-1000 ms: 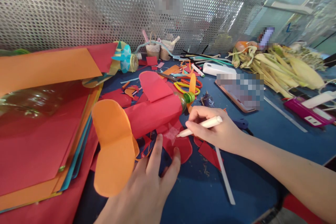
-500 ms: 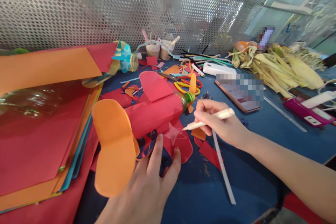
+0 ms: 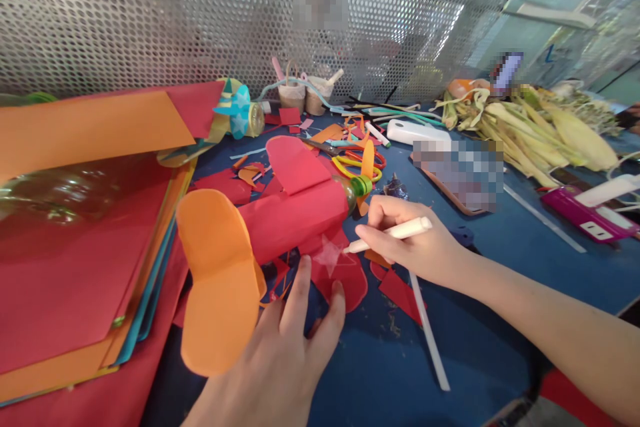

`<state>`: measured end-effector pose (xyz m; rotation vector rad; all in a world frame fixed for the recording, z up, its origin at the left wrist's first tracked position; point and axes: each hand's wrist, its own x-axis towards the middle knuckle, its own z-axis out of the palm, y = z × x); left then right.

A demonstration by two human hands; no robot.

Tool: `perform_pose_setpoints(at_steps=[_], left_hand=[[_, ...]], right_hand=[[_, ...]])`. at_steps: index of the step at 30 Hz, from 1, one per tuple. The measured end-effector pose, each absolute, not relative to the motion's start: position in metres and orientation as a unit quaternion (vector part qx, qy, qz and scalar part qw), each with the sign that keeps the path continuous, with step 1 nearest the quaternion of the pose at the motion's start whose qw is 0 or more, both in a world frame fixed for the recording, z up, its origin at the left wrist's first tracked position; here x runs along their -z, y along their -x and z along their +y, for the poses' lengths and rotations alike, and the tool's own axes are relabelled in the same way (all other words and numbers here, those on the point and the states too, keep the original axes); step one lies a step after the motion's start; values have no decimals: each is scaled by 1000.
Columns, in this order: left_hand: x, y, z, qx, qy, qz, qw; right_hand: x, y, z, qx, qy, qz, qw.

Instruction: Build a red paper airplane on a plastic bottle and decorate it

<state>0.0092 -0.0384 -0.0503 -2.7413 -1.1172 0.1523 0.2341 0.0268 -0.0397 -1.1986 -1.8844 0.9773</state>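
Observation:
A plastic bottle wrapped in red paper lies on its side, its green cap toward the right. Rounded red paper wings stick out from it; the near wing bears a whitish star drawing. My left hand rests with fingers spread, two fingertips on that near wing. In my right hand is a white marker, gripped like a pen, its tip at the star's right side. Folded orange paper with rounded ends stands at the bottle's left end.
Coloured paper sheets are stacked at left, with a clear bottle among them. Behind lie scissors, paper scraps and a white device. A phone, a glue stick and corn husks are at right.
My right hand has shifted slightly, bringing the marker tip a little left and down on the wing, and the marker's rear end has swung left. My left hand and the bottle stay put.

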Motion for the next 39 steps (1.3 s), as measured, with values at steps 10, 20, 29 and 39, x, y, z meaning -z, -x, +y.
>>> perform_pose_setpoints(at_steps=[10,20,29,39], left_hand=[[51,-11,-37,-50,917,-390,75],[51,-10,-37,-44,921,-372,108],[51,-11,-36,-63,920,-372,107],[53,-11,-36,-39,922,-368,118]], right_hand=[[37,-234,26,-364,462,-736,335],[37,-234,27,-356,455,-742,340],[36,-234,26,-349,459,-744,336],[37,-233,26,-364,456,-740,335]])
